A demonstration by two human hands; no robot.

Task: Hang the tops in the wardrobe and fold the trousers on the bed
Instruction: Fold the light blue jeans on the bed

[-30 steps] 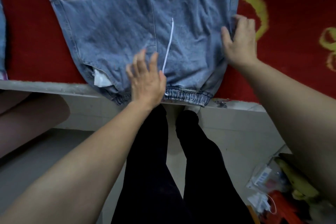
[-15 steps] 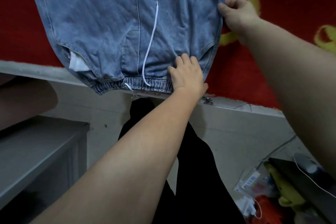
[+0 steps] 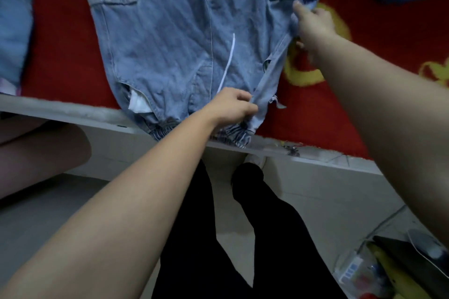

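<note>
Far left: another blue denim piece (image 3: 14,19), cut off by the frame edge, lies on the bed (image 3: 60,56), which has a red cover. Beside it the light-blue denim trousers (image 3: 170,31) lie flat on the cover, legs pointing away, with the elastic waistband (image 3: 165,130) hanging over the bed's near edge. A white pocket lining (image 3: 137,103) shows at the left hip, and a white drawstring (image 3: 228,63) lies up the middle. Left hand (image 3: 233,107): fingers curled, pinching the trousers' right side edge just above the waistband. Right hand (image 3: 313,24): fingers gripping the same edge further up, near the gathered cuff, and the fabric is lifted into a ridge between the two hands. Lower right: clutter on the floor (image 3: 364,272), too blurred to identify.
</note>
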